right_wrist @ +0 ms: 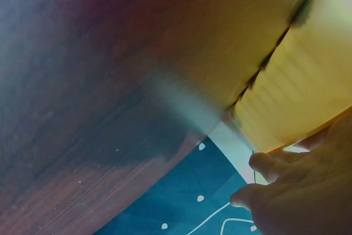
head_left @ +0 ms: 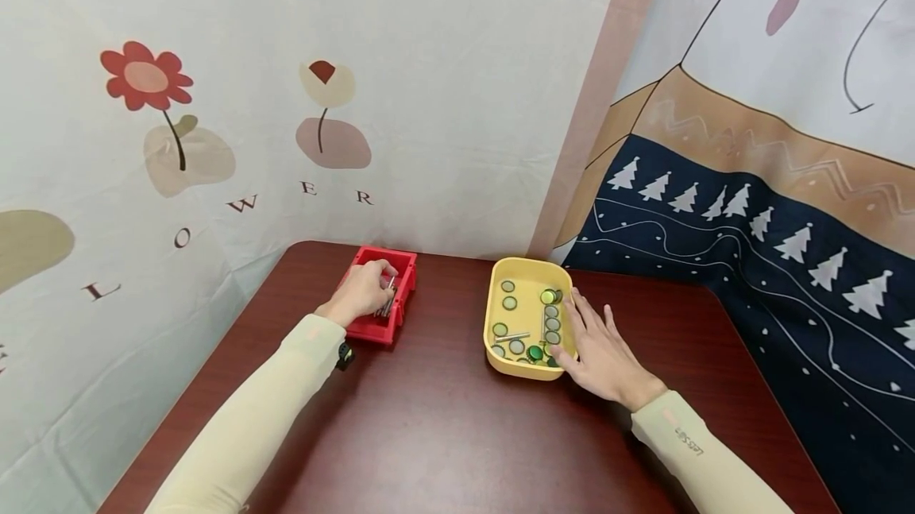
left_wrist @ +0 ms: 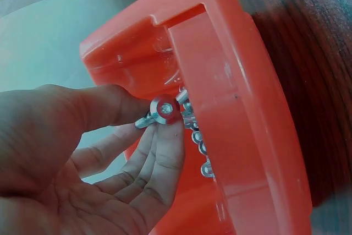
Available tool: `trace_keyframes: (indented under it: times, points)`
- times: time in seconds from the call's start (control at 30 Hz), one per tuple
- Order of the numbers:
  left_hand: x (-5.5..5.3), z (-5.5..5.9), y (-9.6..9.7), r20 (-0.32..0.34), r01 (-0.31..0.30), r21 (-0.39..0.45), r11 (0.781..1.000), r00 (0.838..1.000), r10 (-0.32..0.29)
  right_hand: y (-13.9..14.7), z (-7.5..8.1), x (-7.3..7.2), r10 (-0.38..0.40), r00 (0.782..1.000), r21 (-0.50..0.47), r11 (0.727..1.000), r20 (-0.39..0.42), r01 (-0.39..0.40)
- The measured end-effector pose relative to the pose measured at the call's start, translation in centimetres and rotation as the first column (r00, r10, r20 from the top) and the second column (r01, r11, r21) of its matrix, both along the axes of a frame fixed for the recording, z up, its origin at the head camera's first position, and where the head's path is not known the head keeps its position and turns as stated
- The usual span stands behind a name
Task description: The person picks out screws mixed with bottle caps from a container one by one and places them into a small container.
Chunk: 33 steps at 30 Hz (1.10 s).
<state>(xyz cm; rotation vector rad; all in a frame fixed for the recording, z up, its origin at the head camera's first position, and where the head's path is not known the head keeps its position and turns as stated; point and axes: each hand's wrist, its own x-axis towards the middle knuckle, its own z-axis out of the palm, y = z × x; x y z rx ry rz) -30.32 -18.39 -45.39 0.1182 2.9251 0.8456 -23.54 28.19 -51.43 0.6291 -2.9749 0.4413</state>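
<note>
My left hand [head_left: 362, 290] is inside the red bin [head_left: 372, 330] at the left. In the left wrist view its thumb and fingers pinch a shiny metal bolt [left_wrist: 165, 109] with a round socketed head. More small metal bolts [left_wrist: 202, 147] lie against the bin's inner wall just beyond the fingertips. My right hand [head_left: 606, 351] rests at the right rim of the yellow tray [head_left: 524, 373], its fingers spread and fairly straight. Inside that tray are several round greenish discs [head_left: 517, 347], a bright green one [head_left: 534, 353] and a thin metal rod [head_left: 511, 337].
Both containers stand on a dark reddish wooden table [head_left: 443, 427], with a strip of tabletop between them. A pale printed cloth [head_left: 457, 101] hangs behind the table. To the right hangs a dark blue cloth [head_left: 715, 236] with white trees.
</note>
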Motion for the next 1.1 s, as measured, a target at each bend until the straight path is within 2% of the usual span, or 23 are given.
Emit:
trace_keyframes:
  times: [0.4, 0.63, 0.83, 1.1]
  points:
    - [-0.4, -0.5, -0.1, 0.026, 0.023, -0.027, 0.999, 0.999, -0.022, 0.0, -0.3, -0.1, 0.006, 1.0, -0.002, 1.0, -0.011, -0.006]
    - [-0.5, -0.5, -0.2, 0.024, 0.033, -0.013, 0.999, 0.999, -0.032, 0.1, -0.3, -0.2, 0.008, 1.0, -0.002, 1.0, -0.014, -0.008]
    - [-0.3, 0.1, -0.3, -0.03, 0.044, -0.012, 0.999, 0.999, -0.045, 0.1, -0.4, -0.3, 0.004, 1.0, 0.0, 1.0, -0.003, -0.004]
    - [-0.1, 1.0, 0.1, -0.087, 0.029, -0.007, 1.0, 0.996, -0.03, 0.1, -0.3, -0.3, 0.0, 1.0, -0.001, 1.0, -0.005, 0.0]
